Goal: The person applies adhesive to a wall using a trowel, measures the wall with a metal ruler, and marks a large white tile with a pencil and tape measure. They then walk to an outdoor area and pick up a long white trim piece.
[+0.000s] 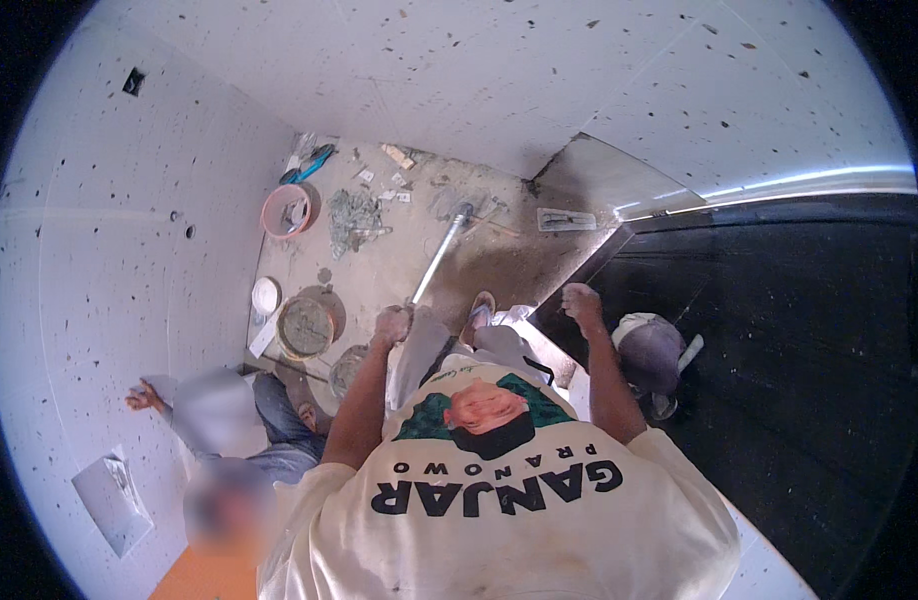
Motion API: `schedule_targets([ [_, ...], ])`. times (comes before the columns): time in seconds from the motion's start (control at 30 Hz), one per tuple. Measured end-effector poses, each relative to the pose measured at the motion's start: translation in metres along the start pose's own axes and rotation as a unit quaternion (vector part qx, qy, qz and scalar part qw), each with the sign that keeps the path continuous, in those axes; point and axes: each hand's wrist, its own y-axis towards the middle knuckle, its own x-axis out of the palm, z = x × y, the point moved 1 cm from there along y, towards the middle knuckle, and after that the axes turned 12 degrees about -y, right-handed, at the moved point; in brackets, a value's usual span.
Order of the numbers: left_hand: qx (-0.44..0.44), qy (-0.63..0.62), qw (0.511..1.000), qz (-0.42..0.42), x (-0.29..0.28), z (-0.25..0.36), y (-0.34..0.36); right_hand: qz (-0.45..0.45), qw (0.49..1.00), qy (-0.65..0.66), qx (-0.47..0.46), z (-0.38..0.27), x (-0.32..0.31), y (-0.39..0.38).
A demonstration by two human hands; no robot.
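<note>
My left hand [392, 325] is closed at the near end of a silver pole [439, 256]. The pole slants away to a dark, rounded head resting on the dusty floor [379, 270]. Off to the right, my right hand [582, 303] is curled closed beside the dark surface; whether anything sits inside it is hidden. One of my sandalled feet [479, 312] shows between the hands.
A pink bucket [269, 211], a round tub of grey mix [305, 328] and a white container [266, 294] stand along the left wall. Near left, a co-worker's hand [144, 395] touches that wall. A tray [566, 220] lies by the far right panel. Rubble litters the floor.
</note>
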Motion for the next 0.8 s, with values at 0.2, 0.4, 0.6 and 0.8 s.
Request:
schedule_targets([
  [0.2, 0.206, 0.383, 0.891, -0.132, 0.007, 0.011, -0.044, 0.066, 0.983, 0.044, 0.163, -0.016, -0.039, -0.032],
  [0.4, 0.043, 0.150, 0.987, -0.049, -0.046, 0.042, -0.096, 0.034, 0.968, 0.070, 0.239, -0.003, -0.057, -0.060],
  [0.6, 0.007, 0.153, 0.988, 0.010, -0.057, -0.060, -0.062, 0.085, 0.939, 0.024, 0.333, -0.004, -0.072, -0.067],
  [0.8, 0.009, 0.221, 0.970, -0.104, -0.078, -0.082, -0.079, 0.121, 0.928, 0.022, 0.351, -0.028, -0.071, -0.086],
])
